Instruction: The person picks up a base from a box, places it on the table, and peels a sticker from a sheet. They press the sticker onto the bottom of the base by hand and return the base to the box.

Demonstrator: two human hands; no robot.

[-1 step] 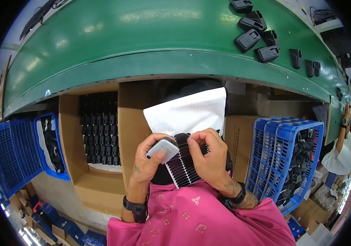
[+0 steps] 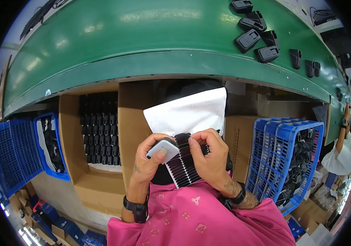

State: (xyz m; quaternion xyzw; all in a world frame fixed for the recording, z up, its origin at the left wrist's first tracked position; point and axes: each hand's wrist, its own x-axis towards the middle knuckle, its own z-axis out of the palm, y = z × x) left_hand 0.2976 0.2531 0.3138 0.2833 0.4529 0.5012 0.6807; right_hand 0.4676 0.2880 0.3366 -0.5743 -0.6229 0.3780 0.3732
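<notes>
My left hand (image 2: pixel 147 158) is closed around a small rounded device (image 2: pixel 164 150) with a pale grey face and black sides, its thumb lying on the face. Under and beside it is a sheet of black stickers (image 2: pixel 184 167), rows of dark strips on white backing, resting over my lap. My right hand (image 2: pixel 209 155) is at the sheet's upper end. Its thumb and forefinger are pinched at the edge of a dark sticker (image 2: pixel 182 139); the exact contact is partly hidden. A large white paper (image 2: pixel 187 110) lies just beyond both hands.
Several black plastic housings (image 2: pixel 247 40) lie on the green workbench (image 2: pixel 114 37). At left stands a cardboard box (image 2: pixel 101 186) with rows of black parts, beside blue baskets (image 2: pixel 15 151). A blue crate (image 2: pixel 261 164) of black parts stands right. Far right, a person (image 2: pixel 341 158) is nearby.
My right hand's fingertips have shifted very slightly to the right. My left hand and the device have not visibly moved.
</notes>
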